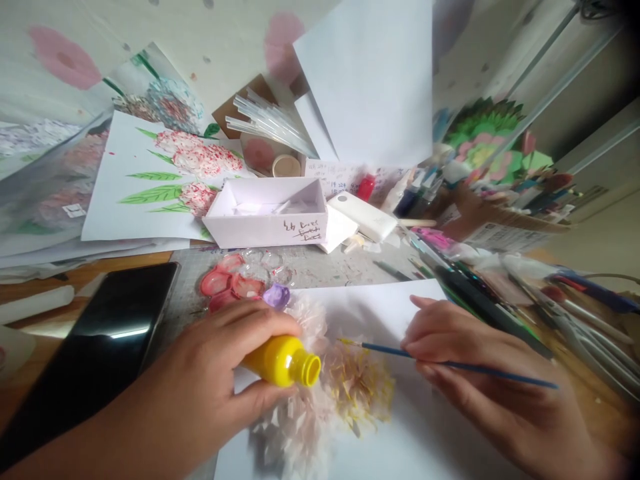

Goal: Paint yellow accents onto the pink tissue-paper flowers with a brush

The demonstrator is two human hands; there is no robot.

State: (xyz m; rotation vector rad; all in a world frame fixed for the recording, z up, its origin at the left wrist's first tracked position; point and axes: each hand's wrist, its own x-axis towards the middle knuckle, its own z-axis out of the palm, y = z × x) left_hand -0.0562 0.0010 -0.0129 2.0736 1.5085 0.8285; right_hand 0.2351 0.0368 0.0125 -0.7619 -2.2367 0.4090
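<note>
My left hand (215, 373) is wrapped round a small yellow paint bottle (280, 361), tilted with its uncapped mouth toward the right. Between the fingers of my right hand (475, 367) is a thin blue paintbrush (480, 369); yellow colours its tip, which hovers above the flowers. Beneath lies a white sheet of paper (425, 433) bearing raised petal flowers. One flower (360, 387) has yellow-edged petals, and the pale white-pink flowers (300, 433) beside it are partly hidden by the bottle and my left hand.
A flower-shaped palette (245, 280) with red and purple paint sits behind my left hand. Farther back stands a white open box (270, 227) with handwriting. A black phone (100, 340) lies at left; pens and tools (465, 287) crowd the right. A finished-looking flower picture (150, 180) leans behind.
</note>
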